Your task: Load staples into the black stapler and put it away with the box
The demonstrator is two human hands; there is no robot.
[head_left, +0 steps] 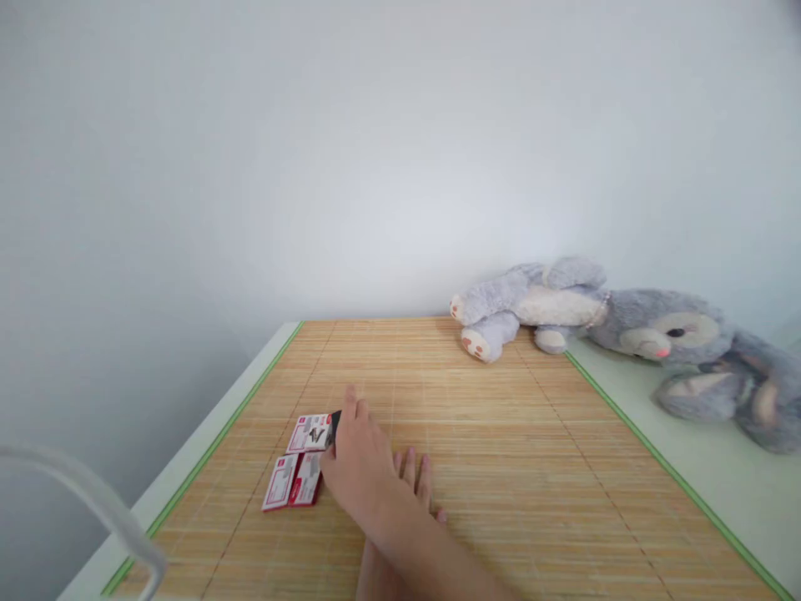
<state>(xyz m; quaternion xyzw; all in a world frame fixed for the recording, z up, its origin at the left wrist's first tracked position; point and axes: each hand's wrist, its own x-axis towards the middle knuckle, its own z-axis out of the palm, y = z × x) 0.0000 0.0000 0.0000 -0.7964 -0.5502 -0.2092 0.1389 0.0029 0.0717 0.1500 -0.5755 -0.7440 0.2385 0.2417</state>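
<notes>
Three small red-and-white printed boxes lie together on the mat. The far box (309, 431) shows a picture of a dark object and has a black part at its right end. My right hand (360, 459) reaches across to that end, thumb on the near side and fingers on the far side, closed about it. Just in front of it sit the left box (279, 482) and the right box (305, 479), side by side. My left hand (418, 480) rests on the mat beneath my right forearm, fingers stretched out, holding nothing; the forearm hides part of it.
A bamboo mat (488, 467) with green edging covers much of the white table (707, 467). A grey plush toy (556, 309) lies along the back right, over the mat's corner. At the lower left a white curved tube or cable (93, 492) comes into view. A wall stands behind.
</notes>
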